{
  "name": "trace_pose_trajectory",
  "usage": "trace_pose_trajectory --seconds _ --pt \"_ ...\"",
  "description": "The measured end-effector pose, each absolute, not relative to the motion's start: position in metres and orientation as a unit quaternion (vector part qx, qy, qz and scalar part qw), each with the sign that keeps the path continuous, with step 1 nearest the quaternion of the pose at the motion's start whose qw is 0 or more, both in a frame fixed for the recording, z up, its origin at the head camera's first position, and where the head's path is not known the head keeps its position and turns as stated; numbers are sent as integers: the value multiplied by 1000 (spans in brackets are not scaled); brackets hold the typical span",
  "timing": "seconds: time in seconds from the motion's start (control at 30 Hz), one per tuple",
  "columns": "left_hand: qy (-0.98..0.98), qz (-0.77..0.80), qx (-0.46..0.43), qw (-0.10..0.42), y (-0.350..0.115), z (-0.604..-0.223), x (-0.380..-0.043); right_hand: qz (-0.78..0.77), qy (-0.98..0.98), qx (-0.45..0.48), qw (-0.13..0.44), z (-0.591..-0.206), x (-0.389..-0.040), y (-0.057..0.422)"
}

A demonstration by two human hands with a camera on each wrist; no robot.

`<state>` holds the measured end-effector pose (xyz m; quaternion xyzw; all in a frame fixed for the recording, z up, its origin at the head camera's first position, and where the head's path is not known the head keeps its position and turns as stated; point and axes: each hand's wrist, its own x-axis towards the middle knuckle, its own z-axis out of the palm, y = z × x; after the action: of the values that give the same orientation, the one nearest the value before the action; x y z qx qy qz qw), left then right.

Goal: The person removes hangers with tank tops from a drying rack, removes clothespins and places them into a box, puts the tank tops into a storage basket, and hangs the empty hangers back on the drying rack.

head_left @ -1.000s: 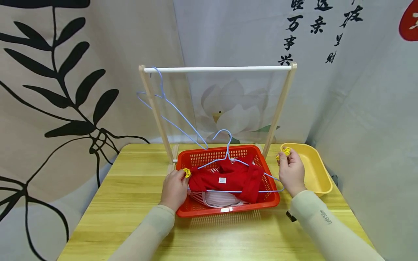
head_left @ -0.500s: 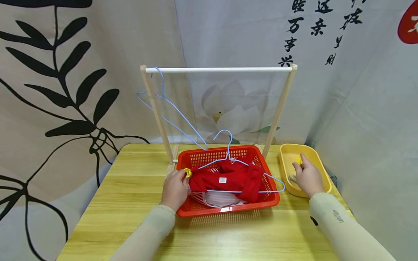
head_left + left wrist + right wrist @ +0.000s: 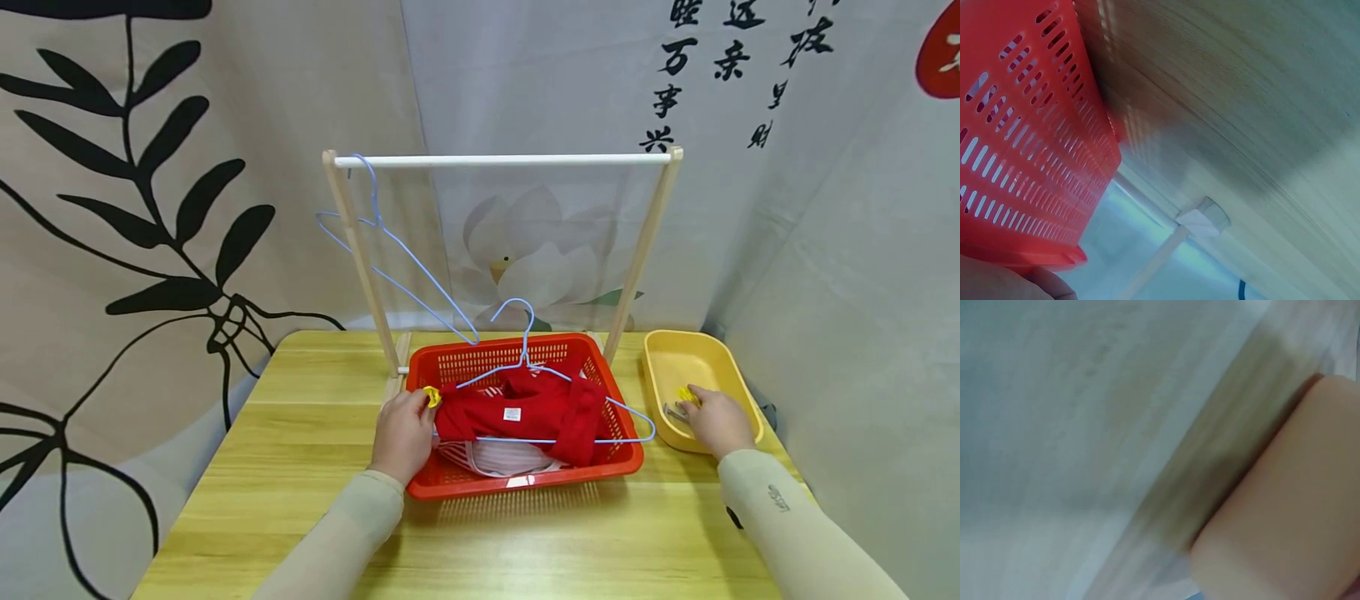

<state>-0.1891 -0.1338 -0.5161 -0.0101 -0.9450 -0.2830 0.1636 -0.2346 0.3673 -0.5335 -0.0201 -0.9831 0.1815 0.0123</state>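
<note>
In the head view my left hand (image 3: 402,437) pinches a small yellow clip (image 3: 432,397) at the left end of a red garment (image 3: 483,417) with a white label. The garment lies over a light blue hanger (image 3: 632,439) in a red basket (image 3: 525,486). My right hand (image 3: 722,423) reaches into a yellow tray (image 3: 675,340), its fingertips at another yellow clip (image 3: 687,395). Small metal pieces (image 3: 675,412) lie beside that clip. In the left wrist view, fingers (image 3: 1050,284) show below the basket wall (image 3: 1029,144).
Behind the basket stands a wooden rack with a white rod (image 3: 502,161). A bare blue hanger (image 3: 423,275) hangs from its left end. White striped cloth (image 3: 510,458) lies under the garment. Everything stands on a wooden table (image 3: 315,417), with printed curtains behind.
My right hand has moved right from beside the hanger's right end into the yellow tray, carrying the yellow clip down with it. My left hand has stayed at the garment.
</note>
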Motion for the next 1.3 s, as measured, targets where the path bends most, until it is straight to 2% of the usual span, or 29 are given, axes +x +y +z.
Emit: trace_pose_trajectory --seconds 0.6,1.3 --pt "-944 -284 -10 166 -136 -514 -190 179 -982 -47 -44 -533 -241 368" --pt "-951 -264 -15 158 -127 -516 -193 184 -979 -45 -78 -533 -243 372"
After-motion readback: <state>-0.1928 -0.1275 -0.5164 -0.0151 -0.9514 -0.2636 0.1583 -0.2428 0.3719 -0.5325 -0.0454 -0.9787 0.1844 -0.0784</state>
